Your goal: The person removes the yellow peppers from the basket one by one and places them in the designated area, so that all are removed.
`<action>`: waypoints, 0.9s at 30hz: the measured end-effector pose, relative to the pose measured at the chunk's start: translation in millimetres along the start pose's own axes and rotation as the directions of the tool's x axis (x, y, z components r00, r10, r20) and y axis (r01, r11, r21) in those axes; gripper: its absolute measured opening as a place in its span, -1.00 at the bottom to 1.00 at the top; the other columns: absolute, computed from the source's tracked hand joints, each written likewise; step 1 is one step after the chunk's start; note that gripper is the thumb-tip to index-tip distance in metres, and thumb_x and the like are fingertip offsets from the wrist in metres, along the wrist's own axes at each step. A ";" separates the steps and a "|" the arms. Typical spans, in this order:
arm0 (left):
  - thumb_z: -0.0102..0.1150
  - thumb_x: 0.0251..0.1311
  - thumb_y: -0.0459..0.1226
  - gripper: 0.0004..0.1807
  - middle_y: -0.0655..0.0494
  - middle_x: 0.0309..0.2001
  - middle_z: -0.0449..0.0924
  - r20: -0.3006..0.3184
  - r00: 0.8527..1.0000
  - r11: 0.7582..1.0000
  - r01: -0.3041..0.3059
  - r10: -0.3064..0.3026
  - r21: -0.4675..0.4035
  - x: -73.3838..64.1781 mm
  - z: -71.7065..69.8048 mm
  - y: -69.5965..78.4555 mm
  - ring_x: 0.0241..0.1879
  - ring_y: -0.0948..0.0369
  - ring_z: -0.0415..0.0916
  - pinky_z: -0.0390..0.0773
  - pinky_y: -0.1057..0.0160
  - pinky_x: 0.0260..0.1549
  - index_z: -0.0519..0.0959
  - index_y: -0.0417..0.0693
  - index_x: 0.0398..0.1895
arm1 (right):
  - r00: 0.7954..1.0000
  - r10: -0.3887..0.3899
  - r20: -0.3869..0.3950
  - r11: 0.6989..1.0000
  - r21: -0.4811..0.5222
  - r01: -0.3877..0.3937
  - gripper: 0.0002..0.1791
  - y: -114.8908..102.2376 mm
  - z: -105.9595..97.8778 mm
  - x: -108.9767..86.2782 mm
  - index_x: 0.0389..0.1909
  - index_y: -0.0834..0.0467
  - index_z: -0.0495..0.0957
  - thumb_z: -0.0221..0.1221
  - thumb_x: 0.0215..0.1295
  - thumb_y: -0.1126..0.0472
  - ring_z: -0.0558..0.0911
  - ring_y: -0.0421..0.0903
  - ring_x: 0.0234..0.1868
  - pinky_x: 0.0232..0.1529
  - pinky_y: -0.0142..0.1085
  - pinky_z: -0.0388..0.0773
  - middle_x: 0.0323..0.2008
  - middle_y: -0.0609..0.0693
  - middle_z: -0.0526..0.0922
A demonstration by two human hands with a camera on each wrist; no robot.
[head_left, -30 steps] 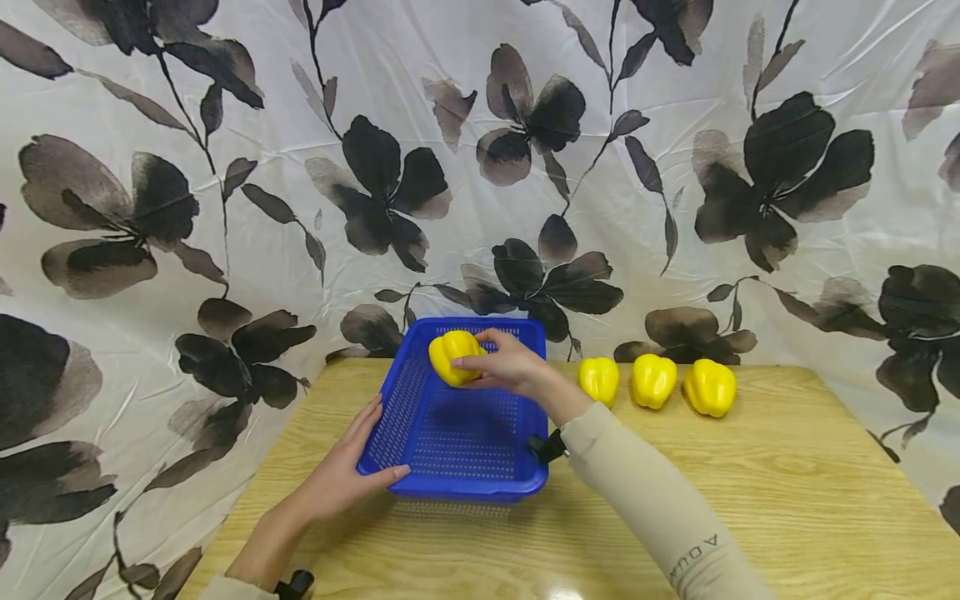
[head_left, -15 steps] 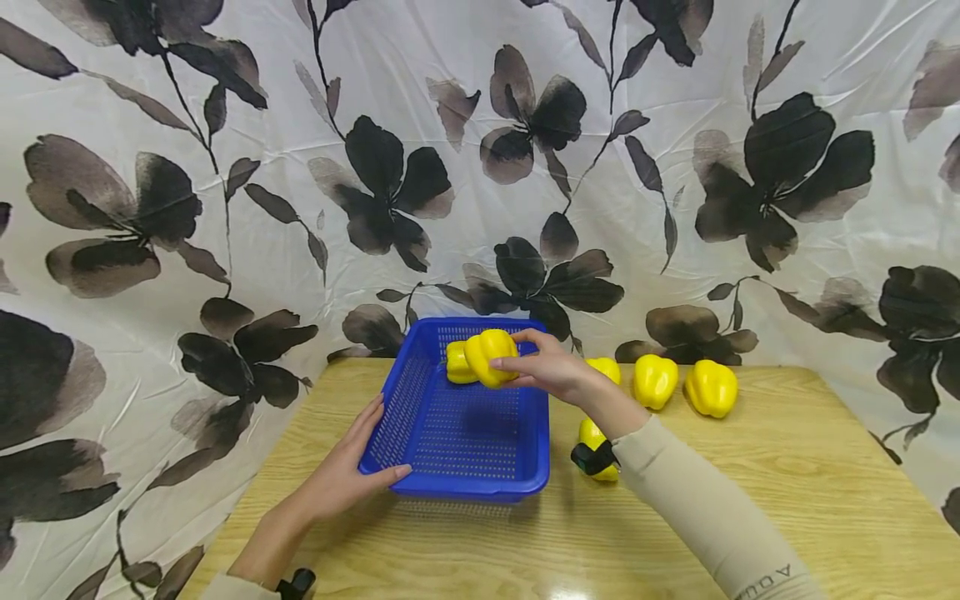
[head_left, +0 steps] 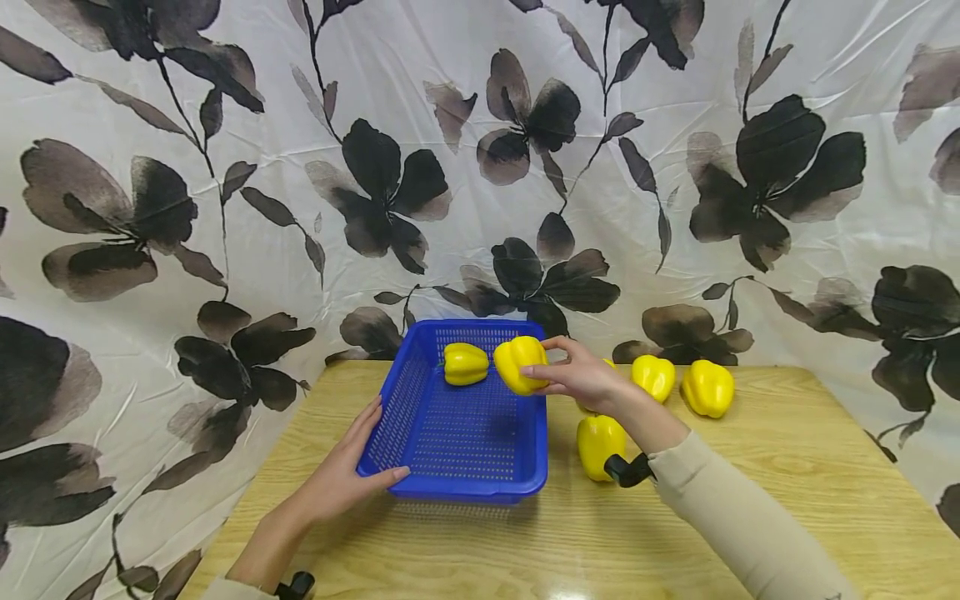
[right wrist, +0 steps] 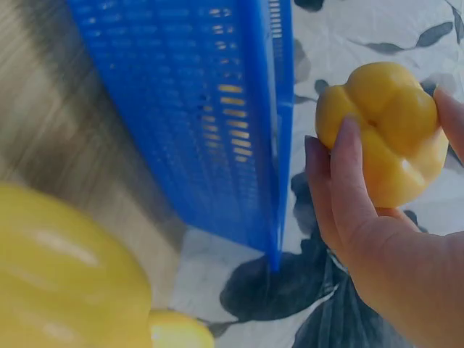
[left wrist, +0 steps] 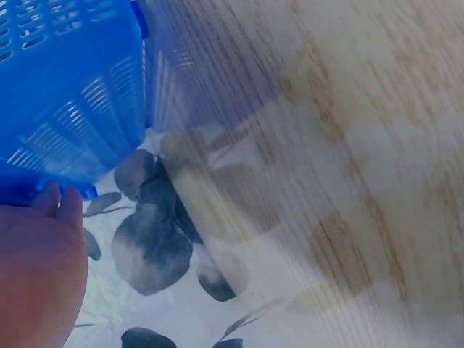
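My right hand (head_left: 581,379) holds a yellow bell pepper (head_left: 521,365) over the right rim of a blue plastic basket (head_left: 457,486). In the right wrist view the fingers and thumb grip the pepper (right wrist: 391,138) from opposite sides, above the basket's edge. Another yellow bell pepper (head_left: 466,364) lies on its side inside the basket, near the back. My left hand (head_left: 337,475) holds the basket's near left corner, its thumb over the front rim and its fingers along the left side. Only part of that hand (left wrist: 40,268) shows in the left wrist view.
On the wooden table (head_left: 750,492), right of the basket, stand several more yellow bell peppers: one in front (head_left: 598,447), others along the back such as this pepper (head_left: 708,388). One back pepper is mostly hidden by my right hand. A floral cloth (head_left: 480,192) hangs behind.
My right hand has moved right with the pepper, from above the basket's inside to its right rim. The pepper in the basket and the front table pepper have come into view. The left hand stays put.
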State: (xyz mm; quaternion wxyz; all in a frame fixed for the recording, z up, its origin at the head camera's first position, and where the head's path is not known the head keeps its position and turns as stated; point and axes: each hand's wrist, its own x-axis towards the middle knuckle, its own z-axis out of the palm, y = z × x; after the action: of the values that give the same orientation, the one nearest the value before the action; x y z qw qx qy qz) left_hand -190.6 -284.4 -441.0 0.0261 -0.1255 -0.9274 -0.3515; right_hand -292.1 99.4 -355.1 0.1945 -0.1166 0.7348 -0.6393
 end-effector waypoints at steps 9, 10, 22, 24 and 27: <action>0.37 0.18 0.18 0.21 0.04 0.67 -0.26 0.002 1.000 1.000 0.008 -0.008 0.002 0.2 0.6 0.5 0.59 -0.23 -0.19 0.00 -0.48 0.38 -0.14 -0.01 0.68 | 0.998 0.035 -0.054 0.989 -0.144 -0.042 -0.14 12.2 -19.6 -13.5 0.46 0.21 0.19 0.40 0.30 -0.01 0.72 0.09 0.03 0.13 -0.08 0.65 0.18 0.33 0.57; 0.37 0.18 0.19 0.21 0.04 0.67 -0.26 0.002 1.000 1.000 0.009 -0.009 0.002 0.2 0.4 0.4 0.59 -0.23 -0.18 0.01 -0.48 0.38 -0.14 -0.01 0.68 | 0.997 0.041 -0.058 0.987 -0.154 -0.050 -0.11 12.9 -21.6 -15.2 0.49 0.21 0.17 0.40 0.30 -0.02 0.72 0.10 0.03 0.14 -0.07 0.64 0.19 0.34 0.56; 0.38 0.18 0.17 0.20 -0.01 0.67 -0.24 -0.005 1.000 1.000 0.003 -0.003 -0.003 0.5 -0.8 2.1 0.58 -0.25 -0.16 0.03 -0.49 0.36 -0.12 -0.04 0.68 | 0.997 0.025 -0.069 0.988 -0.147 -0.035 -0.11 26.7 -53.3 -38.8 0.47 0.31 0.12 0.38 0.33 0.06 0.72 0.06 -0.02 0.28 0.07 0.52 0.11 0.35 0.61; 0.38 0.18 0.17 0.19 0.00 0.67 -0.24 -0.005 1.000 1.000 0.002 -0.002 -0.005 0.6 -0.8 2.6 0.58 -0.25 -0.15 0.04 -0.50 0.36 -0.12 -0.04 0.68 | 0.997 0.024 -0.073 0.988 -0.152 -0.035 -0.09 28.8 -60.5 -45.6 0.49 0.33 0.09 0.37 0.34 0.06 0.71 0.04 -0.01 0.27 0.04 0.53 0.15 0.38 0.56; 0.38 0.18 0.17 0.19 0.02 0.67 -0.25 0.000 1.000 1.000 0.005 -0.005 -0.007 0.6 -0.9 3.9 0.58 -0.26 -0.15 0.04 -0.50 0.35 -0.12 -0.03 0.68 | 0.996 0.032 -0.086 0.987 -0.154 -0.045 -0.06 32.8 -71.9 -55.8 0.51 0.34 0.06 0.37 0.34 0.06 0.71 0.04 0.00 0.24 -0.03 0.57 0.19 0.42 0.50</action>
State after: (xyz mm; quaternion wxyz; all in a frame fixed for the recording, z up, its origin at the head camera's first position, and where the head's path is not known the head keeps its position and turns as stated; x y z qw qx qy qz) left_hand -190.3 -282.0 -437.8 0.0248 -0.1233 -0.9264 -0.3549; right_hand -270.7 192.3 -372.1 0.1664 -0.0907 0.7920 -0.5804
